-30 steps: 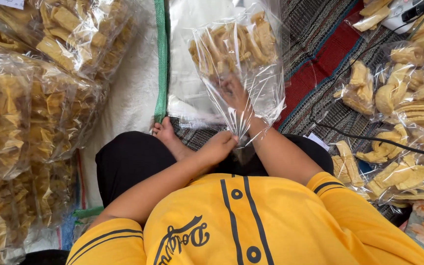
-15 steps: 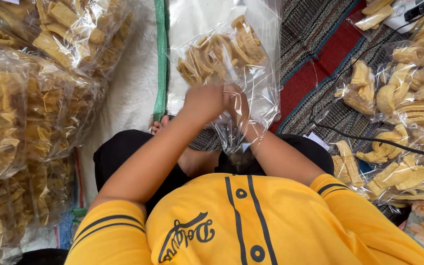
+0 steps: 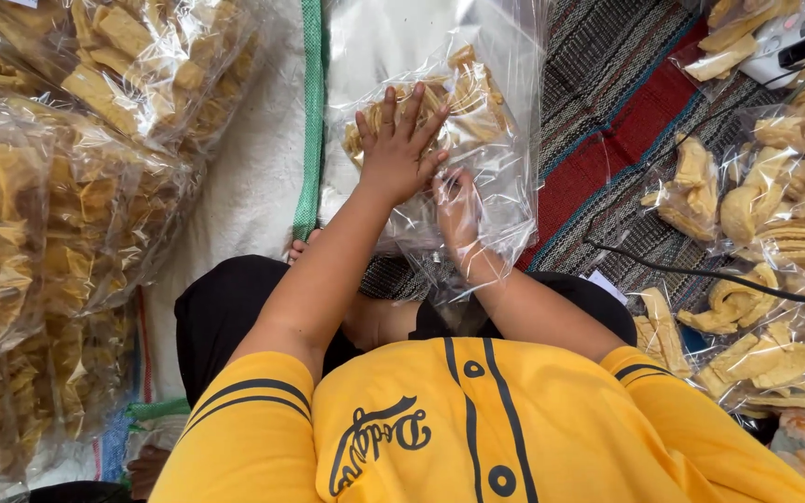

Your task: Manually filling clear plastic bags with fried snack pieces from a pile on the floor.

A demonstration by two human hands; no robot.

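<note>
In the upper middle of the frame a clear plastic bag of yellow crackers [image 3: 463, 93] lies on a flat sheet of clear plastic [image 3: 365, 37], in front of the person's knees. The left hand [image 3: 401, 149] rests flat on top of the bag with its fingers spread, palm pressing down on the crackers, grasping nothing. The right hand [image 3: 457, 212] sits just below and to the right of it, inside or under the loose open end of the bag; the film covers it, so I cannot tell whether it is clenched or loose. The two hands nearly touch. Large packed cracker bags [image 3: 58, 186] fill the left side of the frame, smaller sealed packs [image 3: 775, 186] the right side, where a black cable [image 3: 701, 270] crosses a striped woven mat [image 3: 607, 102].
</note>
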